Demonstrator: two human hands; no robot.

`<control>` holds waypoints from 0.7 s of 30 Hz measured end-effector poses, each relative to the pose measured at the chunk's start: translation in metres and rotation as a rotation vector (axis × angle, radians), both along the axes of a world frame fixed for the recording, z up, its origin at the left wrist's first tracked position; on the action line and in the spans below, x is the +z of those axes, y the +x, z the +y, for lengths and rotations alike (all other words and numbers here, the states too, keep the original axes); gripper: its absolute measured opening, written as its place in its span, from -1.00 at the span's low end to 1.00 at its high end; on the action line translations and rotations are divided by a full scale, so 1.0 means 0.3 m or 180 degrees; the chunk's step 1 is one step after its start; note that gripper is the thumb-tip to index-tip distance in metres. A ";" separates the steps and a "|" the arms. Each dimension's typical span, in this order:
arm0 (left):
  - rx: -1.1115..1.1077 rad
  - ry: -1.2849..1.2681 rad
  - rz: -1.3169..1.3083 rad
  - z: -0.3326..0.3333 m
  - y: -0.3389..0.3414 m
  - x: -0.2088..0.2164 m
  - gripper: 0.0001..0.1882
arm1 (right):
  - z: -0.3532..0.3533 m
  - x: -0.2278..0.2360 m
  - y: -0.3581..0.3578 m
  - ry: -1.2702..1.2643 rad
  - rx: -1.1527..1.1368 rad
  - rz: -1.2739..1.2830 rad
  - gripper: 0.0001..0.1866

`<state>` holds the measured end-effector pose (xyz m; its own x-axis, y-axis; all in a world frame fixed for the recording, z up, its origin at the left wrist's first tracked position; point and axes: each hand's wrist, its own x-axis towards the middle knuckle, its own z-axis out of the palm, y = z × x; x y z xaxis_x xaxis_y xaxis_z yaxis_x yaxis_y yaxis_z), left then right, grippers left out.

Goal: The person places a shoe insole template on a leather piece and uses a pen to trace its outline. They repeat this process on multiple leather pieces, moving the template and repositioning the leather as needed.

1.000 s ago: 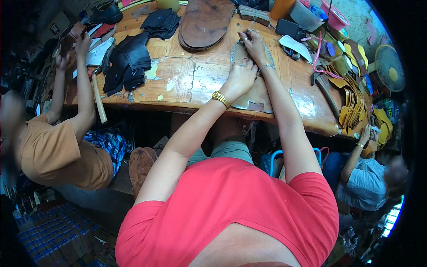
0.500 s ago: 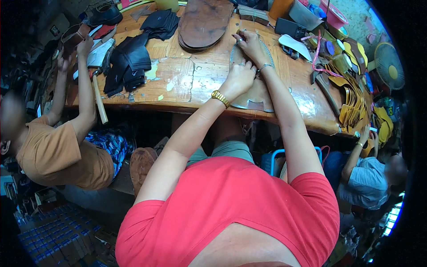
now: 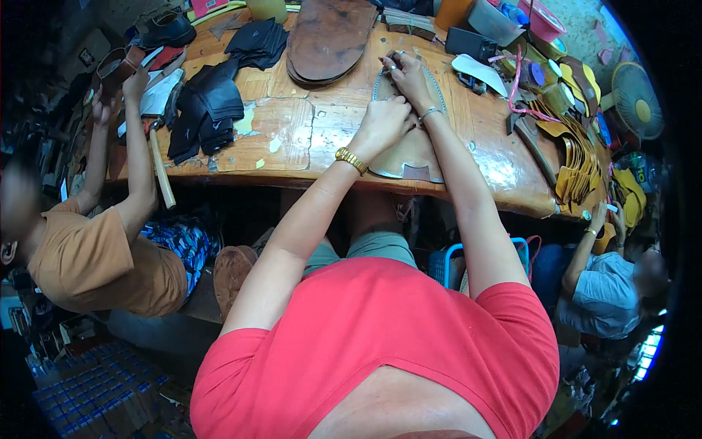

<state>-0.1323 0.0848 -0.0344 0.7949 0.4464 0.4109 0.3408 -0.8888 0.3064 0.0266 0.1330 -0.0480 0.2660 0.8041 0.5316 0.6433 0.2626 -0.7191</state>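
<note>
A flat tan piece with a pale dotted border and a notched near end, perhaps a shoe-upper panel, lies on the wooden table in front of me. Over its middle, my left hand is closed with curled fingers, a gold watch on its wrist. My right hand bends over the piece's far end, its fingers drawn together and rings on them. Whatever either hand grips is hidden. Just left of the far end rests a stack of brown leather oval sheets.
Black leather pieces and a hammer lie left, beside a co-worker in a tan shirt. Rightward are another hammer, yellow cut pieces, tubs, a fan and a second co-worker.
My left hand has curled its fingers more tightly and drawn slightly back from the right wrist. My right hand stays at the far end. The whole view has shifted slightly.
</note>
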 end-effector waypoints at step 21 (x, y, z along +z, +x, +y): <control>0.0208 -0.0182 0.0266 -0.049 -0.036 -0.004 -0.47 | -0.002 -0.016 0.010 0.0203 0.0394 0.0212 -0.77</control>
